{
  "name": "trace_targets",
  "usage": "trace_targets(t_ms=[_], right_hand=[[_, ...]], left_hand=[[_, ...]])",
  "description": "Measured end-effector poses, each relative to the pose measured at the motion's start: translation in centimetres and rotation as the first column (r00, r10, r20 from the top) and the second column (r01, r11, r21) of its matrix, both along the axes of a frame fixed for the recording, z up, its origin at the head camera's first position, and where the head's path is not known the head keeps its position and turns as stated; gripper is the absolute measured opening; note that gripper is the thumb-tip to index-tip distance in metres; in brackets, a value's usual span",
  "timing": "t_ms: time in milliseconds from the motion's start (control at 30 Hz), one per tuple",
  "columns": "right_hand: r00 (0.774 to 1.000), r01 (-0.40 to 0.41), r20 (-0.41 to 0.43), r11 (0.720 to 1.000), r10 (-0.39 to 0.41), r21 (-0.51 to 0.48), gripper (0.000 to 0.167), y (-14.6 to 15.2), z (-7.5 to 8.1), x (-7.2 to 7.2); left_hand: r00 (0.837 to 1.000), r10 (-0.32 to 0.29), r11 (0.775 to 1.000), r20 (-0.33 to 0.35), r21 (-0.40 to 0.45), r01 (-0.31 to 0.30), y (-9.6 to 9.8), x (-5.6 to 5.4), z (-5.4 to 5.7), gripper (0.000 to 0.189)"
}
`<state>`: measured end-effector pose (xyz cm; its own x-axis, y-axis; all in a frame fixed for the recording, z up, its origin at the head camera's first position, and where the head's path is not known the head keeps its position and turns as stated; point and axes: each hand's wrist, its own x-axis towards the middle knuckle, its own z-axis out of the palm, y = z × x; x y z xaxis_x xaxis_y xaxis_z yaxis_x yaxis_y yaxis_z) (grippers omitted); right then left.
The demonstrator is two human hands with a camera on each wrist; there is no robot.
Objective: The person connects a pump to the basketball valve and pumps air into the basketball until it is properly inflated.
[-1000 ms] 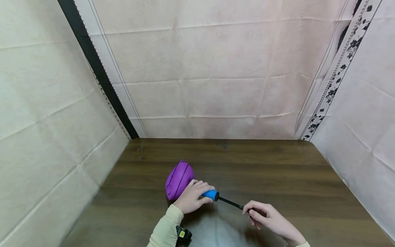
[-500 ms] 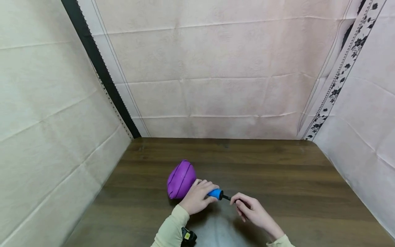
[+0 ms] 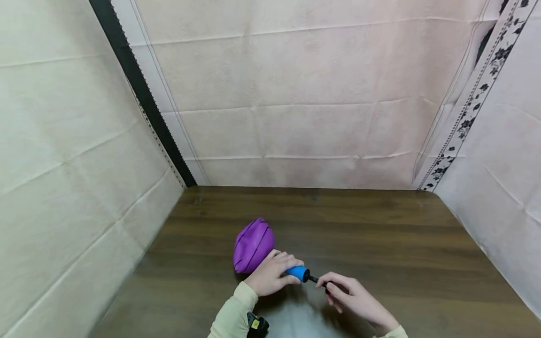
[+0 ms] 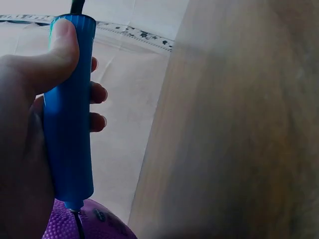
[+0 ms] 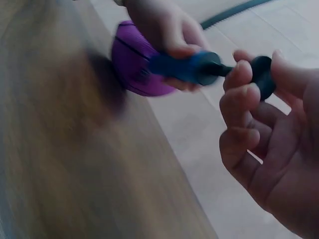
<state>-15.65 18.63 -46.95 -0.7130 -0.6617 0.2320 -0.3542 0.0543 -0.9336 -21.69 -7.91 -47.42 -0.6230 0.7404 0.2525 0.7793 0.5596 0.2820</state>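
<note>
"The right hand [image 3: 354, 298] has come in closer to the left hand [image 3: 272, 275] than it was a second ago, and much less of the black rod [image 3: 313, 279] shows between them."

"How does each hand hold on?"

"The left one has thumb and fingers wrapped round the blue pump [image 4: 68, 134]. The right one pinches the black knob [image 5: 263, 78] at the rod's end, thumb on one side, fingers on the other, the remaining fingers loosely curled."

"And the purple ball [image 3: 253, 246]?"

"Just beyond the left hand and a little to its left, with the pump's nozzle end up against it. I can't tell whether anything goes inside."

"Where is there room?"

"The widest stretch of table [image 3: 380, 234] lies right of the right hand, out to the right-hand sheet [image 3: 503, 188]. Beyond both hands the tabletop runs on to its far edge, at the back sheet [image 3: 296, 94]. Left of the ball there's another broad strip before the left-hand sheet [image 3: 84, 188]. Between the hands, only a narrow gap."

"Anything else different?"

"The ball's side looks more creased than a second ago; its place by the left hand is about the same."
</note>
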Motion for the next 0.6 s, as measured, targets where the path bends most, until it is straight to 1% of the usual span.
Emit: trace_targets(t_ms=[133, 267, 333, 367, 500, 600], right_hand=[[0.999, -0.004, -0.044, 1.000, 0.003, -0.026, 0.026, 2.1, 0.5, 0.6], [0.996, -0.014, -0.087, 0.999, 0.010, -0.038, 0.031, 3.9, 1.1, 1.0], [0.996, -0.022, -0.083, 0.999, 0.019, -0.036, 0.033, 4.4, 1.2, 1.2], [0.995, -0.027, -0.094, 0.999, 0.023, -0.036, 0.033, 4.5, 1.2, 1.3], [0.995, -0.048, -0.094, 0.998, 0.045, -0.030, 0.034, 4.8, 1.2, 1.4], [0.995, -0.054, -0.091, 0.998, 0.052, -0.022, 0.033, 4.9, 1.3, 1.5]], left_hand=[[0.999, 0.037, 0.999, -0.004, 0.009, -0.037, -0.4, -0.2, 0.2, 0.040], [0.999, 0.054, 0.999, -0.008, 0.004, -0.054, -0.5, -0.4, 0.5, 0.042], [0.998, 0.058, 0.998, -0.002, 0.000, -0.058, -0.5, -0.4, 0.5, 0.042], [0.998, 0.058, 0.998, -0.001, -0.001, -0.058, -0.4, -0.3, 0.5, 0.043], [0.999, 0.051, 0.999, 0.003, 0.003, -0.051, -0.2, -0.2, 0.5, 0.043], [0.999, 0.039, 0.999, -0.010, 0.012, -0.039, -0.2, -0.1, 0.4, 0.043]])
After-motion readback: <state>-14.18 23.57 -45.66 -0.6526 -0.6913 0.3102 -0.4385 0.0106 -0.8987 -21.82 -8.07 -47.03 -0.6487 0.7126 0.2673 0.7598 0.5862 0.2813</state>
